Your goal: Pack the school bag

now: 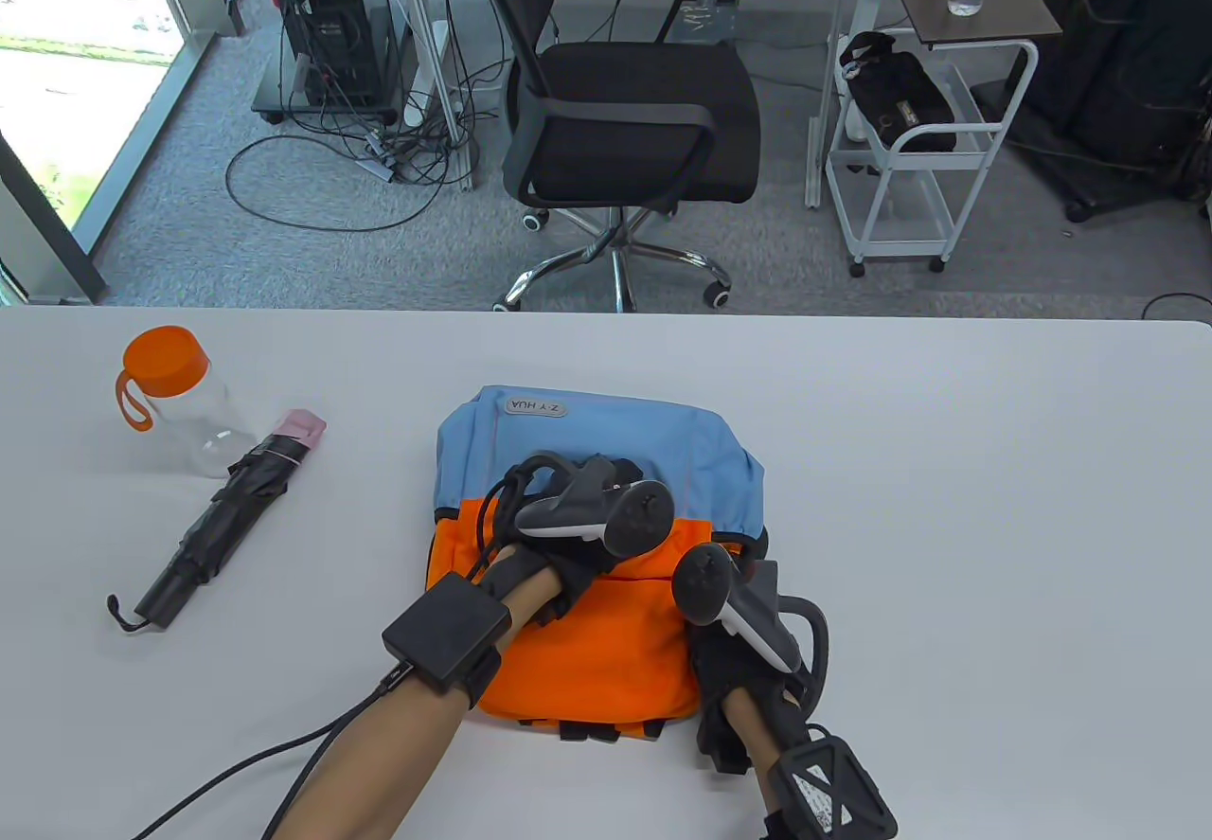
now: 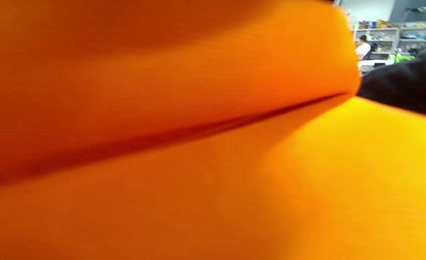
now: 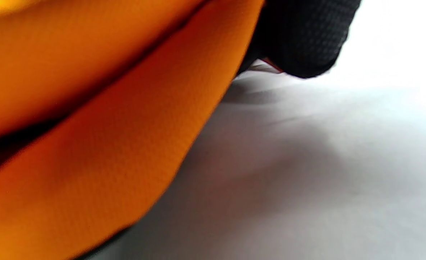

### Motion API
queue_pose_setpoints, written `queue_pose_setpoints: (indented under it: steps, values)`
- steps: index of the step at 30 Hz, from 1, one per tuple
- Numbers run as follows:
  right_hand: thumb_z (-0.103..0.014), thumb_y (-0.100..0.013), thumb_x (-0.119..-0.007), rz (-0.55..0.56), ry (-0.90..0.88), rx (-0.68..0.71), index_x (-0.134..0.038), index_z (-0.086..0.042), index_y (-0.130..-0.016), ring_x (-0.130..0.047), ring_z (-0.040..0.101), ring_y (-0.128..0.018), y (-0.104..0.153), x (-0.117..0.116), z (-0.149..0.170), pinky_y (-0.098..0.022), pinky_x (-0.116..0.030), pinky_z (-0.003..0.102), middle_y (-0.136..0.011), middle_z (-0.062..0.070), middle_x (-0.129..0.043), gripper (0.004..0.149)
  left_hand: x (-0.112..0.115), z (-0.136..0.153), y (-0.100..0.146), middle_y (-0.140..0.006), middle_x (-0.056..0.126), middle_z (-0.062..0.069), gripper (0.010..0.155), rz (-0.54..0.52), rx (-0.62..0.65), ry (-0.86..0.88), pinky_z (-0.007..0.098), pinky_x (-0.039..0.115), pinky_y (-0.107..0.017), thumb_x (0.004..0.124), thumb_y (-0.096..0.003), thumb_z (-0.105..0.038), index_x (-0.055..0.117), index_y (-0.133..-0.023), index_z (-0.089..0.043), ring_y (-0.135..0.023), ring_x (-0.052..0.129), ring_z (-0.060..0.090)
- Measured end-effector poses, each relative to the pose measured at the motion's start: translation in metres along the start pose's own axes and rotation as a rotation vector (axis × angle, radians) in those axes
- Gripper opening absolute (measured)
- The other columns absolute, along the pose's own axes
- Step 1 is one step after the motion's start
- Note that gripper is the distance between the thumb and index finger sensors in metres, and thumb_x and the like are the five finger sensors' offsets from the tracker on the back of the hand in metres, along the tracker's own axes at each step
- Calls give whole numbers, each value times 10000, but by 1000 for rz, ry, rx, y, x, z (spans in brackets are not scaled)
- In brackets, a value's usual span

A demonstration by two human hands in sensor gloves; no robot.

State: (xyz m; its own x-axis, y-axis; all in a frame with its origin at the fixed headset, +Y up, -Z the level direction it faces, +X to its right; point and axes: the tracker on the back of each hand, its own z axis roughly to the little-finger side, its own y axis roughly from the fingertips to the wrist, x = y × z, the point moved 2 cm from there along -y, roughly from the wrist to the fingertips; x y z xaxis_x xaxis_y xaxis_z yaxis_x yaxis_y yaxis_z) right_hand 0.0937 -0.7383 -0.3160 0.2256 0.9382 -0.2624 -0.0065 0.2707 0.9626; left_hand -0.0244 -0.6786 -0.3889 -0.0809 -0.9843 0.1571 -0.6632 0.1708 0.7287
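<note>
From the table view, the school bag (image 1: 597,537) lies flat near the middle of the desk (image 1: 947,461), closer to its near edge, blue half toward the far edge and orange half toward the person. The left hand (image 1: 568,546) rests on the seam between the two colours and the right hand (image 1: 748,632) sits at the bag's right side, but the trackers cover the fingers, so whether either grip is spread flat or pinched on fabric or a zip pull cannot be told here. My judgement is that the bag is being opened; to do that well, one hand should pin the soft cloth taut while the other draws along the opening, since limp fabric bunches. Still unpacked toward the left edge are a clear plastic bottle (image 1: 180,404) with an orange screw cap and loop, rigid and smooth, and touching it a folded black umbrella (image 1: 222,523), long and slim, with a pink handle end and a small hooked strap. The left wrist view is filled by blurred orange cloth with one dark fold line across it; no fingers show. The right wrist view shows the bag's orange woven side bulging onto the pale smooth desk, with a black mesh-textured piece (image 3: 303,36) at the top, either glove or bag part, I cannot say which.
</note>
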Motion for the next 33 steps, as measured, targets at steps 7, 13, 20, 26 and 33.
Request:
queue_pose_setpoints:
  steps: [7,13,20,26,33]
  values:
    - [-213,-428,-771,2,38,9,-421,93,-1003,-904,169,-479,-1,-2,-6,-396,-875,370,-944,371,-600,739,2,-21,-13,-852,780,204,529,-45,-42,-113,591,730,-572,840,-437,-381,806,-920,-168,-699,804,389]
    - [-216,-431,-767,-7,26,11,-415,90,-1004,-905,165,-478,-2,-4,-5,-395,-876,365,-945,367,-600,739,1,-28,-15,-780,831,178,437,-104,35,-137,566,753,-571,888,-489,-316,878,-859,-84,-665,835,353]
    - [-218,-430,-759,-38,-32,-3,-399,67,-1016,-909,166,-473,-5,-2,1,-385,-881,359,-951,363,-590,744,-14,-7,-7,-748,819,187,435,-31,60,-10,590,726,-562,811,-511,-367,894,-789,-43,-655,806,377]
    - [-202,-435,-738,-51,14,-24,-389,70,-1018,-909,171,-470,-3,-2,-2,-373,-883,355,-945,364,-599,733,-31,-12,13,-717,855,156,434,-50,46,-501,576,752,-559,839,-470,-410,925,-746,-85,-641,832,350]
    - [-202,-434,-730,-52,24,-9,-383,65,-1019,-908,169,-469,-3,-3,-4,-370,-883,351,-940,349,-607,730,-39,27,59,-730,892,89,400,-115,11,-444,553,766,-559,817,-459,-390,953,-770,-179,-647,841,320]
